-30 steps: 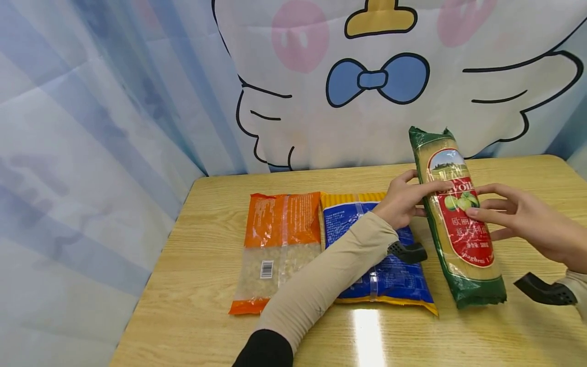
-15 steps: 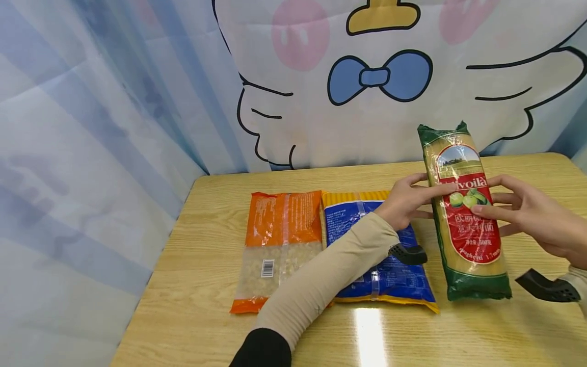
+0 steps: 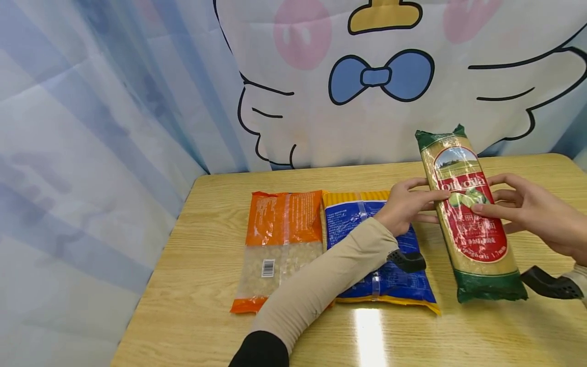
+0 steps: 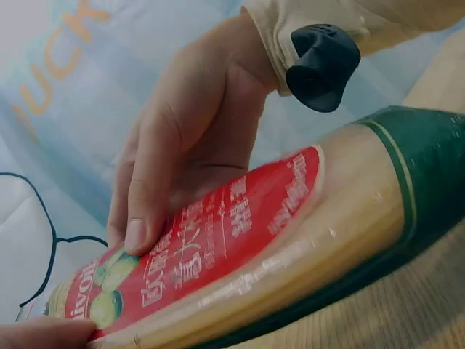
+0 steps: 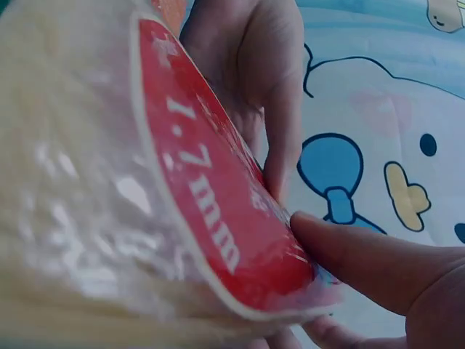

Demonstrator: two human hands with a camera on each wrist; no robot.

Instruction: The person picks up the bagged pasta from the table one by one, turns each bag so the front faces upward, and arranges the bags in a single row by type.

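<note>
1. At the far left, a pale blue-and-white curtain (image 3: 91, 153) hangs beside the left edge of the wood-grain tabletop (image 3: 183, 285); behind the far edge, a printed backdrop (image 3: 357, 132) shows a white cartoon figure with a blue bow tie.
2. An orange-and-clear plastic bag (image 3: 275, 244) of pale, small pieces lies flat on the tabletop, the nearer of the two bags to the far left corner. A barcode shows on its clear part.
3. A beige sleeve (image 3: 330, 275) with a black band stretches diagonally above both bags, hiding part of each.
4. A blue plastic bag (image 3: 396, 285) with yellow ends lies flat just right of the orange one, their upper sides meeting.
5. The left hand (image 3: 408, 206) holds the left side of the spaghetti pack, its thumb on the front and other fingers reaching behind. A black wrist camera (image 3: 407, 261) sits at its cuff.
6. The spaghetti pack (image 3: 468, 229), green-ended with a red Olivoilà label, is tilted above the right part of the tabletop, its upper end towards the far edge. Whether its lower end touches the wood cannot be told.
7. The right hand (image 3: 532, 214) holds the pack's right side, thumb on the label, other fingers curled towards the back.
</note>
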